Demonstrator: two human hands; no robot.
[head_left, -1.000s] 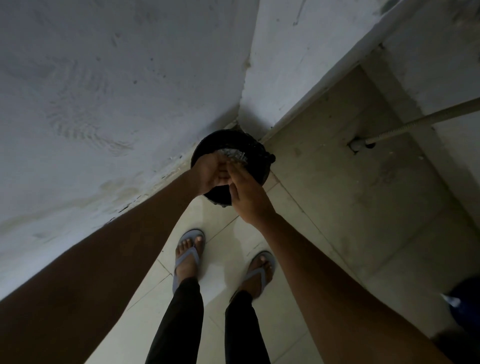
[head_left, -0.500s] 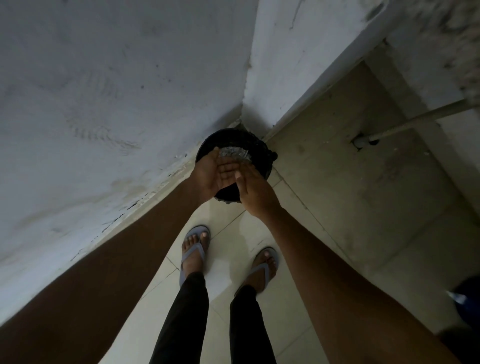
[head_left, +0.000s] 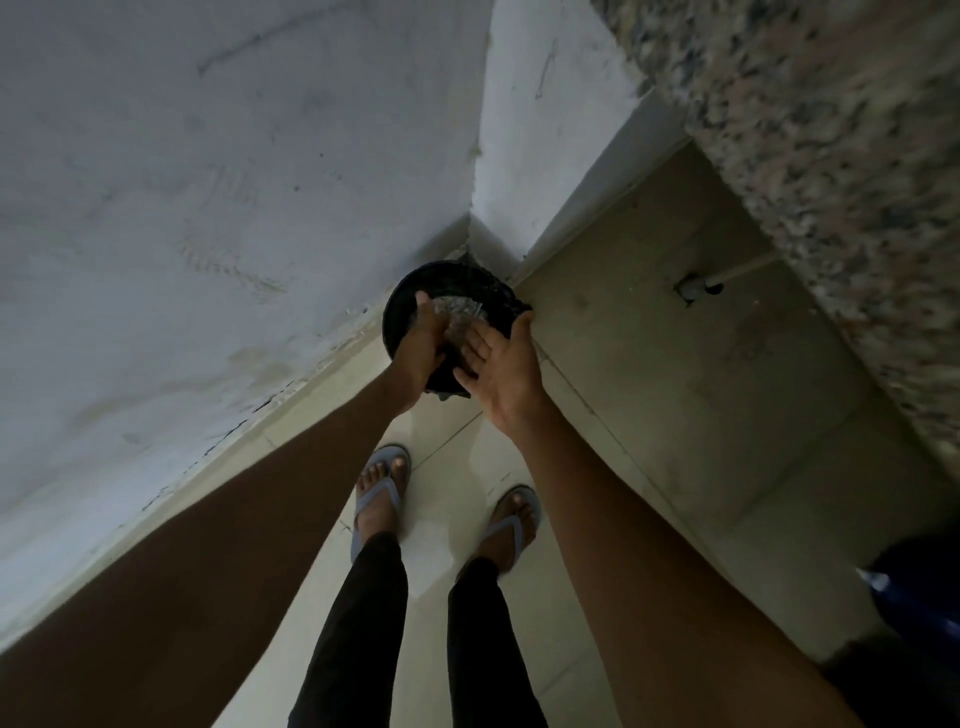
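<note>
Left hand is curled round the crinkly wad. Right hand is flat, fingers straight against the wad's side. We hold it just above the mouth of the black bin, which stands on the floor in the wall corner. Main risk, as we judge it: the wad looks springy, so an off-centre release could catch the near rim and spill it onto the tiles. Pushing down hard could also tip or skid the bin, which looks light.
</note>
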